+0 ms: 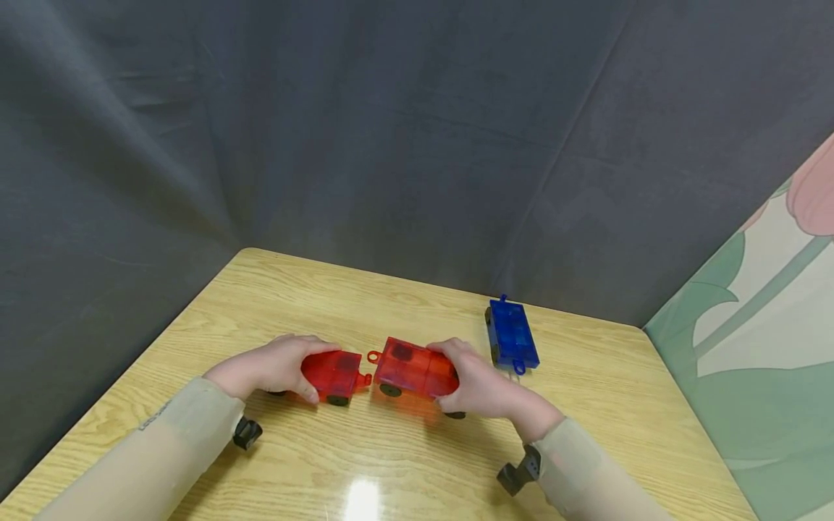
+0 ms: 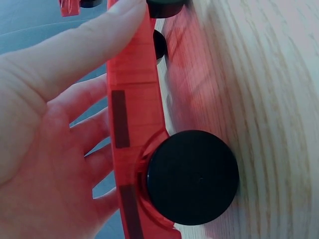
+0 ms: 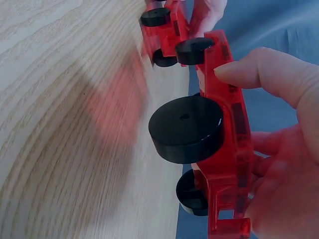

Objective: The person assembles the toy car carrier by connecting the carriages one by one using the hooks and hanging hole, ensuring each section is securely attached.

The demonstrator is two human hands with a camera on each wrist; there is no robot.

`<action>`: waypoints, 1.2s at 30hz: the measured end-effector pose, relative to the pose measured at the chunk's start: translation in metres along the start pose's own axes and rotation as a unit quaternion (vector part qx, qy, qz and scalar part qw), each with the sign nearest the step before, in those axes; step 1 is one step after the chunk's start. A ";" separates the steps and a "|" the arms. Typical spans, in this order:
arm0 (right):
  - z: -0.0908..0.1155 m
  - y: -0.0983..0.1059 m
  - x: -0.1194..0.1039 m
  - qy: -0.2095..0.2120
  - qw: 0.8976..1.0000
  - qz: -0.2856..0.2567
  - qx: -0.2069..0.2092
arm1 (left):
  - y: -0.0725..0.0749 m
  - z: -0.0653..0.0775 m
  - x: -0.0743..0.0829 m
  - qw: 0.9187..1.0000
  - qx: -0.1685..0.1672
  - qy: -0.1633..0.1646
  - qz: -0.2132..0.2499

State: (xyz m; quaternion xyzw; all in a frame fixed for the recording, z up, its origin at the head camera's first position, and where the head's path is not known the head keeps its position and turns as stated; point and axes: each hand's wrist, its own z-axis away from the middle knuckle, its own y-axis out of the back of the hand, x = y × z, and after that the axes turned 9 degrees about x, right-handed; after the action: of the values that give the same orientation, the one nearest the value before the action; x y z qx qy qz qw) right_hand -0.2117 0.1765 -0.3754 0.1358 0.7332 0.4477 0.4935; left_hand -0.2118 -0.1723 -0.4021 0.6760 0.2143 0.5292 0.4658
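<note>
My left hand (image 1: 276, 367) grips a red see-through toy car base (image 1: 342, 370) with black wheels, thumb along its near side. In the left wrist view a black wheel (image 2: 193, 177) stands close to the wood. Opposite it, my right hand (image 1: 478, 383) holds a second red toy car base (image 1: 407, 370) by its sides, tilted and raised a little off the table, its wheels (image 3: 185, 129) showing in the right wrist view. A red hook (image 1: 363, 380) on the left car points at the red ring (image 1: 374, 357) of the right one. The hook and ring look apart.
A blue see-through toy car base (image 1: 512, 333) stands farther back on the right, with a ring at its near end. The wooden table (image 1: 365, 449) ends at a dark cloth (image 1: 391, 145) behind and a flower-patterned cloth (image 1: 769, 340) on the right.
</note>
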 end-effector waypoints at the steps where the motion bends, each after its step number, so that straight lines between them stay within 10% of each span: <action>1: 0.000 0.000 0.000 -0.001 1.000 0.001 -0.003 | 0.000 0.000 0.000 1.000 0.000 0.001 0.000; 36: -0.001 -0.014 0.011 -0.019 0.999 -0.010 -0.049 | 0.000 0.000 0.000 1.000 -0.005 0.009 -0.001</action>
State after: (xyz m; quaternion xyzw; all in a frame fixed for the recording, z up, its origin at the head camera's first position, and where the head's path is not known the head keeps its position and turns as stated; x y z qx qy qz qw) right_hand -0.2144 0.1750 -0.3926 0.1127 0.7025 0.4751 0.5177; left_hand -0.2121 -0.1723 -0.4026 0.6688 0.2164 0.5356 0.4680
